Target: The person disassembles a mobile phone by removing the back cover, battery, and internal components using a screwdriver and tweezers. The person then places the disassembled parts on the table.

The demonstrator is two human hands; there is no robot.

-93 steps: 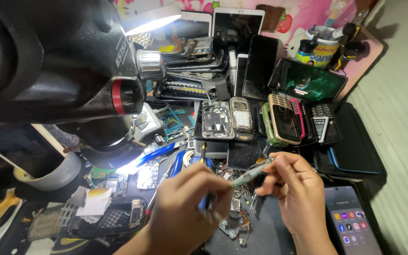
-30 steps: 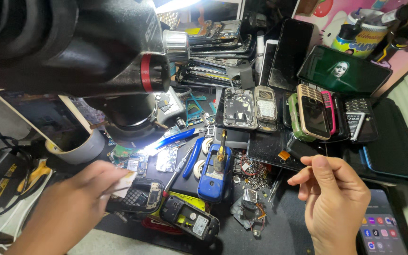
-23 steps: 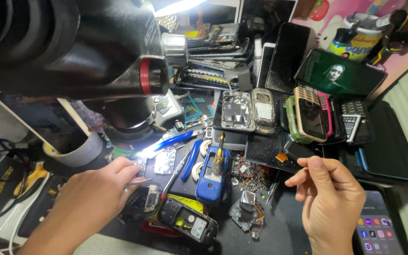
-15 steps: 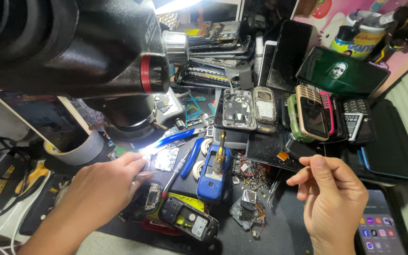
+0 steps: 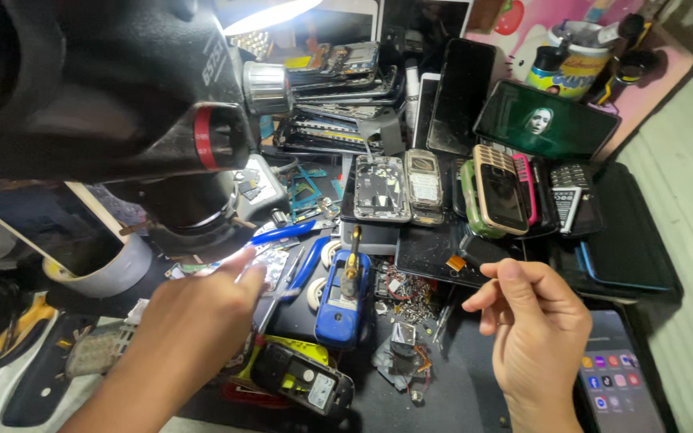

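Observation:
My left hand [image 5: 190, 317] reaches forward over the cluttered mat, index finger stretched out and touching a small silvery circuit board [image 5: 273, 265] next to blue-handled pliers [image 5: 305, 269]. Nothing is held in it. My right hand [image 5: 535, 329] hovers at the right, fingers curled and thumb close to the forefinger; I cannot make out anything between them. Between the hands lie a blue device with a brass knob [image 5: 345, 295], an opened black-and-yellow phone [image 5: 302, 383] and a pile of loose small parts [image 5: 403, 353].
A big black microscope body [image 5: 122, 96] fills the upper left, with a tape roll [image 5: 98, 269] below it. Stacked phone frames [image 5: 338, 88] and several old keypad phones [image 5: 495, 188] lie at the back. A lit smartphone [image 5: 619, 377] sits bottom right, a mug of tools [image 5: 567, 56] top right.
My left hand has slid forward and right from the mat's left side to the circuit board. The right hand has stayed nearly still, and the tool it held three seconds ago is gone.

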